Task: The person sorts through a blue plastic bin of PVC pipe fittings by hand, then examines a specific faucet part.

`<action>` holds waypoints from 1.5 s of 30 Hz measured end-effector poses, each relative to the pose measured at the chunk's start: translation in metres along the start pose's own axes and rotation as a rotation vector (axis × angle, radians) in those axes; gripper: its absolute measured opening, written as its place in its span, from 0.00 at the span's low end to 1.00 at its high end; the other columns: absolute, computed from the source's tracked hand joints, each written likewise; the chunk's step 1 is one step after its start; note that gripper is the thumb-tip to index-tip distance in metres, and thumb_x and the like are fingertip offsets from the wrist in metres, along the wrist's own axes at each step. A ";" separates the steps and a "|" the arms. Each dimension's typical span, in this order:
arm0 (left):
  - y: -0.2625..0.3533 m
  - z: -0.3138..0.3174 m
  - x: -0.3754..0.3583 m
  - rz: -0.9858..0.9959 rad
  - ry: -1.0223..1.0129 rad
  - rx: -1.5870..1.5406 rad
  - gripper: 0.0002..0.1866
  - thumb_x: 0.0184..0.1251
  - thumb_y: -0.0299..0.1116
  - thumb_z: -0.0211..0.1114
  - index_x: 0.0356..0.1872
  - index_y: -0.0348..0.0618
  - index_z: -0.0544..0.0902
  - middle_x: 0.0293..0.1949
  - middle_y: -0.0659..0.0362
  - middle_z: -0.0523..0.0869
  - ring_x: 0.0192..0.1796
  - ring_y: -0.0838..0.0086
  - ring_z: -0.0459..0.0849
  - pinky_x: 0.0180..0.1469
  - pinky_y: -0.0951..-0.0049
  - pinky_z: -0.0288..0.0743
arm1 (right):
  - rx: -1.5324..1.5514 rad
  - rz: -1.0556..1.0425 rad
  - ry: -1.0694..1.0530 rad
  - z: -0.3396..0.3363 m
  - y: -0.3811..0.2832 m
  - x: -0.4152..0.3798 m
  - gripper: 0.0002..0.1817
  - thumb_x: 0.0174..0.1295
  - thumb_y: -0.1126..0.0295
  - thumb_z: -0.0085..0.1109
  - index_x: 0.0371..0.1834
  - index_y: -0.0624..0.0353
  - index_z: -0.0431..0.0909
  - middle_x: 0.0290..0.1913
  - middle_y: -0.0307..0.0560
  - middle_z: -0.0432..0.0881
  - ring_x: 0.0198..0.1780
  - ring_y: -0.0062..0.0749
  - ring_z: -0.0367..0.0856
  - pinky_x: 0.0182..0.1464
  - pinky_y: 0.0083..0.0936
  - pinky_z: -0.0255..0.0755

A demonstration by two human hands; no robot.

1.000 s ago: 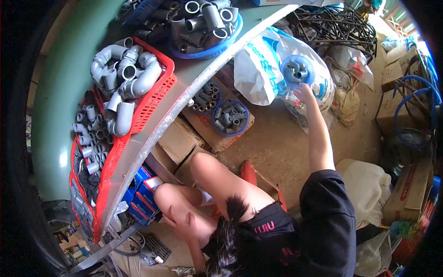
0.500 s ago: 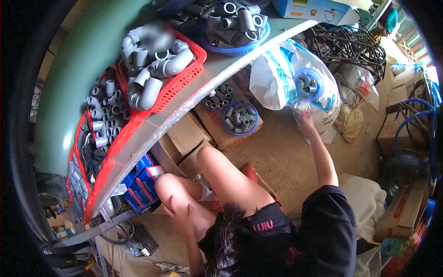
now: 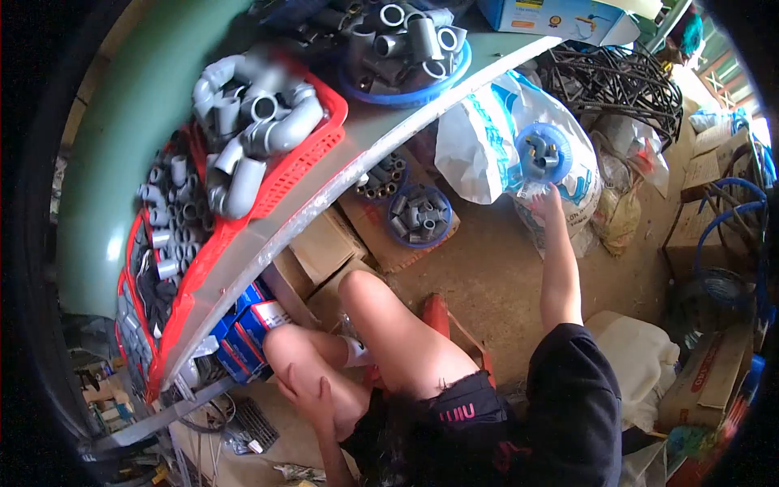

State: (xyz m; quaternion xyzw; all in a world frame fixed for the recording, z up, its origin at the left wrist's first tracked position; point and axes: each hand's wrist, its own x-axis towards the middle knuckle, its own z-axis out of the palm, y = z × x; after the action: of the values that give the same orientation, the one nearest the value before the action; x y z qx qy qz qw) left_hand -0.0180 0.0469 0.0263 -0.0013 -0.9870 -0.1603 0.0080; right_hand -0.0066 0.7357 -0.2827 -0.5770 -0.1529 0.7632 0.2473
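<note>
My right hand (image 3: 544, 200) is stretched forward at the white sack (image 3: 578, 213) with blue print, just below a small blue basket (image 3: 560, 166). The basket rests on the sack and has a few grey pipe fittings (image 3: 539, 151) in it. Thumb and fingers of that hand look apart, with nothing visible between them; whether they touch the sack is hard to see. My left hand (image 3: 307, 394) lies on my bent leg, fingers spread and holding nothing. Left of the sack, on flat cardboard, stands a blue basket (image 3: 449, 226) of short grey fittings beside another basket of fittings (image 3: 381, 177).
Red baskets (image 3: 312, 142) full of grey elbows and fittings stand on the bench at left, with a blue basin (image 3: 410, 99) of fittings behind. Below the bench are cardboard boxes (image 3: 320, 247) and blue boxes (image 3: 243, 333). A white jerrycan (image 3: 629, 353) is at right.
My right hand has moved slightly up and closer to the small blue basket on the sack. My left hand stays on my leg. The view has shifted a little.
</note>
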 end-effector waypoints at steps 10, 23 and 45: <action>0.032 -0.001 0.018 -0.048 -0.101 0.213 0.42 0.42 0.34 0.70 0.65 0.49 0.64 0.67 0.38 0.52 0.67 0.41 0.57 0.66 0.51 0.57 | 0.157 -0.271 0.158 0.054 -0.009 0.006 0.19 0.67 0.72 0.46 0.60 0.64 0.60 0.56 0.62 0.68 0.44 0.52 0.79 0.39 0.42 0.83; 0.058 -0.001 0.022 -0.042 -0.134 0.270 0.42 0.43 0.36 0.71 0.66 0.54 0.64 0.68 0.38 0.51 0.65 0.42 0.61 0.61 0.53 0.65 | 0.377 -0.152 0.111 0.067 -0.078 0.028 0.18 0.61 0.84 0.34 0.56 0.71 0.61 0.47 0.65 0.76 0.45 0.61 0.80 0.42 0.49 0.81; 0.056 0.004 0.020 -0.028 -0.053 0.245 0.42 0.43 0.40 0.69 0.65 0.56 0.63 0.69 0.42 0.53 0.65 0.42 0.61 0.60 0.49 0.62 | -0.432 -0.152 -0.012 0.019 -0.041 -0.036 0.37 0.58 0.46 0.56 0.66 0.45 0.53 0.59 0.51 0.69 0.49 0.45 0.77 0.42 0.38 0.73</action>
State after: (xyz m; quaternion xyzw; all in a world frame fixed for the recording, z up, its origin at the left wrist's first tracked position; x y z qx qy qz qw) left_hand -0.0375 0.1016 0.0408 0.0090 -0.9990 -0.0388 -0.0203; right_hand -0.0086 0.7507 -0.2272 -0.5988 -0.3571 0.6955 0.1738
